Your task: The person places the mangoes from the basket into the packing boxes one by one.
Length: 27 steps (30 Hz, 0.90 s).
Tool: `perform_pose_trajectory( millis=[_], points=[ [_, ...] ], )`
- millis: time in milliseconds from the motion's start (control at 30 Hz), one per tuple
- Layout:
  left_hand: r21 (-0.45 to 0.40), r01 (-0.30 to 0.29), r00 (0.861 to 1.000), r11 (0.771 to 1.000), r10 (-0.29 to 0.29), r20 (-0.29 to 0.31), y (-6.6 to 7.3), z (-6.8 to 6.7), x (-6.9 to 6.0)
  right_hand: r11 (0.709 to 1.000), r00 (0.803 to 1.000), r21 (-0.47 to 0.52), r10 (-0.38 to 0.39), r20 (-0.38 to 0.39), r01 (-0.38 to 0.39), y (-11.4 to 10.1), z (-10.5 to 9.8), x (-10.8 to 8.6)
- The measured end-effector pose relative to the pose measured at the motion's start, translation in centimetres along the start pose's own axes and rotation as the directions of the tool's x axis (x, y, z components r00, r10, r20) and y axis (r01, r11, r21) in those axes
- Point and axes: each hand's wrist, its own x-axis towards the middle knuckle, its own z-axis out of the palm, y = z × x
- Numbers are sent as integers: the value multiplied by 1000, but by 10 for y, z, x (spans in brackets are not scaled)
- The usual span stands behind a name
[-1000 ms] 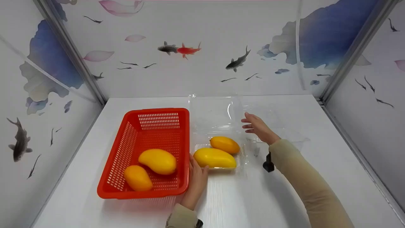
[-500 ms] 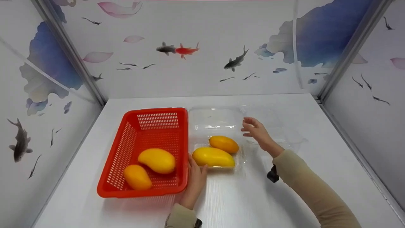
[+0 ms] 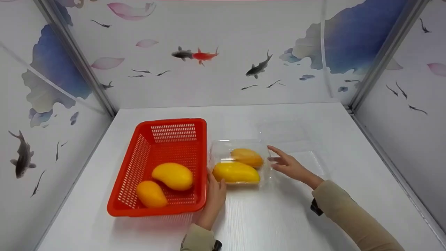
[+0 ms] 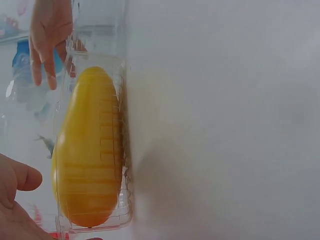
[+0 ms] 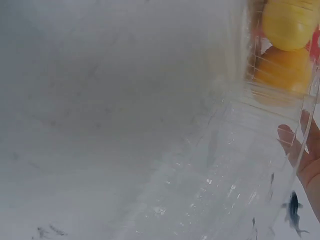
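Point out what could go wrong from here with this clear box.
The front mango seems to reach the rim of the box, so the lid, angled over the rear mango, may catch on it. The left hand reaches between basket and box, so a nudge could shift either. The right hand might brush the second box behind it.

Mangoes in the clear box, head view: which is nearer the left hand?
The larger, yellower mango, along the box's near side, close to the left hand. The smaller mango lies behind it, farther from that hand.
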Motion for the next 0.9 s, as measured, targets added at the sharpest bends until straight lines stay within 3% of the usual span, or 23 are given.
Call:
perform_pose_trajectory(
  millis=[100,167,267,367,467,633,733,767,833,900],
  points=[
    [62,-16,1000,998,16,-3,0,-1,1,996,998,-72,-56,35,58,5,0,-4],
    [40,-20,999,999,21,-25,1,1,1,991,996,-114,-65,53,71,7,0,-7],
    [-94,1,998,996,-7,-66,1,4,1,984,997,-170,-36,71,48,6,0,-10],
    [-350,55,992,935,-89,-84,0,6,1,970,997,-243,-9,83,29,4,-1,-12],
    [-555,100,985,826,-162,-64,-1,7,0,953,997,-303,5,83,20,3,-1,-13],
    [-716,180,969,674,-248,10,-1,12,-3,930,1000,-366,-17,24,24,0,4,-15],
    [-766,214,954,606,-299,30,0,14,-1,910,998,-415,-43,-37,24,-3,10,-16],
    [-774,225,949,591,-315,35,0,14,0,901,997,-433,-52,-59,21,-4,12,-16],
    [-758,260,936,598,-348,47,1,15,1,883,992,-469,-66,-106,9,-6,18,-17],
    [-724,324,913,609,-401,71,1,14,2,866,986,-499,-77,-150,-8,-8,23,-18]
  ],
)
